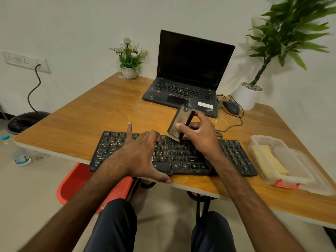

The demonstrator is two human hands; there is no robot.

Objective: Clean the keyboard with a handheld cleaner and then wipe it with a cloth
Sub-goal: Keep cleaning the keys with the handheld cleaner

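The black keyboard (pixel 234 157) lies at the near edge of the wooden table (pixel 101 113); the left hand (pixel 140 153) rests flat on its keys, fingers spread and straight; the right hand (pixel 200 135) grips the handheld cleaner (pixel 179 122), tilted, its lower end on the upper key rows; a yellow cloth (pixel 269 159) sits in a clear plastic container (pixel 298 171) just right of the keyboard; an open laptop (pixel 190 70) stands behind.

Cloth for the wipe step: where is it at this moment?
In the head view the yellow cloth lies folded in the clear plastic container on the right side of the table, just right of the keyboard.
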